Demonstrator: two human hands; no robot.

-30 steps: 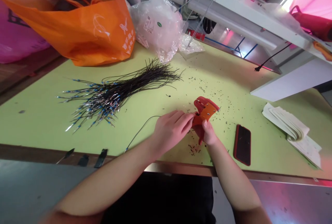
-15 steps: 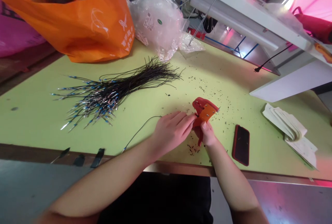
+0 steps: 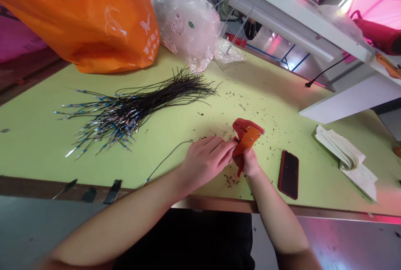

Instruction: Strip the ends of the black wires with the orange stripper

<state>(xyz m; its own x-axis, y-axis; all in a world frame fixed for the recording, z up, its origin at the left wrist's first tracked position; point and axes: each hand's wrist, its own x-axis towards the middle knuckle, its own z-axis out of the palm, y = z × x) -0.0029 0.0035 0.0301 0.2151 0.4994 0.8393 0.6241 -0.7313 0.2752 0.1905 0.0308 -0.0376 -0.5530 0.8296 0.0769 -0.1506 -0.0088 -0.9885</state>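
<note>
My right hand (image 3: 250, 161) is wrapped round the handles of a red and orange wire stripper (image 3: 249, 134), its jaw end tilted up and away from me. My left hand (image 3: 208, 157) pinches a thin black wire (image 3: 169, 155) close to the tool's jaws. The wire's tail trails left from under that hand and ends in a blue and silver tip near the table edge. Fingers hide the wire's other end, so I cannot tell how far it sits in the jaws. Left of my hands lies a bundle of black wires (image 3: 159, 97) with blue and silver ends.
A phone (image 3: 288, 174) in a red case and a folded paper stack (image 3: 341, 149) lie to the right. Black scraps (image 3: 232, 180) litter the green table. An orange bag (image 3: 109, 32) and a clear plastic bag (image 3: 191, 23) stand at the back left. A white panel (image 3: 347, 94) rises at right.
The view has shifted slightly, so the table things sit a little further left. Both hands keep their hold on the wire and the wire stripper.
</note>
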